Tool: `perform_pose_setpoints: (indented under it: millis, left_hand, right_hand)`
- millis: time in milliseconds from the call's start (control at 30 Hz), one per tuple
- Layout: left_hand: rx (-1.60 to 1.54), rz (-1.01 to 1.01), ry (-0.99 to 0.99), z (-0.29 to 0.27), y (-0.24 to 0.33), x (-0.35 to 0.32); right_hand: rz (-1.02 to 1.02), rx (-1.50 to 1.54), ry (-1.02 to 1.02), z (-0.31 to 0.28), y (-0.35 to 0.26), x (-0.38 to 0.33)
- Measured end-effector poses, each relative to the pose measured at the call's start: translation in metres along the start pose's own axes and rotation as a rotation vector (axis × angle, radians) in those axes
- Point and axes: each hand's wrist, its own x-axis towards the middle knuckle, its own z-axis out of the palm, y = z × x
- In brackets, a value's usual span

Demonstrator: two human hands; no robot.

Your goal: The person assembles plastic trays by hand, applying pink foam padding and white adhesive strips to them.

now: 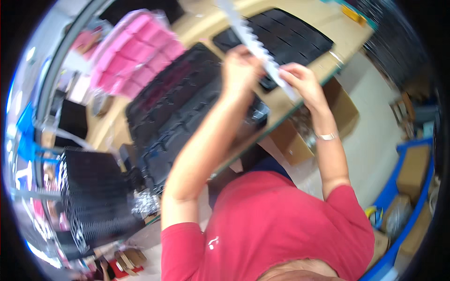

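A long white strip (270, 68) with a toothed edge runs slantwise between my hands, above the work table (344, 33). My left hand (240, 70) grips it partway along with bent fingers, slightly blurred. Close to the strip's near end, my right hand (302, 83) pinches it between thumb and fingers. Beneath and beyond the strip lies a flat black slotted panel (295, 35). Left of my left hand is a large black moulded tray (176, 100), partly covered by my forearm.
Pink moulded trays (136, 54) are stacked at the far left. Black stacked trays (96, 192) stand lower left. An open cardboard box (293, 143) sits below the table's edge. A blue rack (405, 187) with boxes is at the right. A yellow tool (354, 15) lies at the far corner.
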Motion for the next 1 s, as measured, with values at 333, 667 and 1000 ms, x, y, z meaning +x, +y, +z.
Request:
perform_pose_setpoints:
  millis: [333,667,1000]
  left_hand:
    - [0.001,-0.137,0.051,0.065,-0.069,-0.089]
    - [0.157,-0.019,0.018,0.077,-0.072,-0.104]
    - [0.184,0.071,0.038,0.092,-0.072,-0.107]
  right_hand:
    - [-0.043,-0.071,0.186,-0.004,-0.011,-0.054]
    - [-0.027,-0.128,0.155,-0.024,-0.020,-0.082]
    - [-0.418,-0.647,0.441,-0.022,-0.013,-0.104]
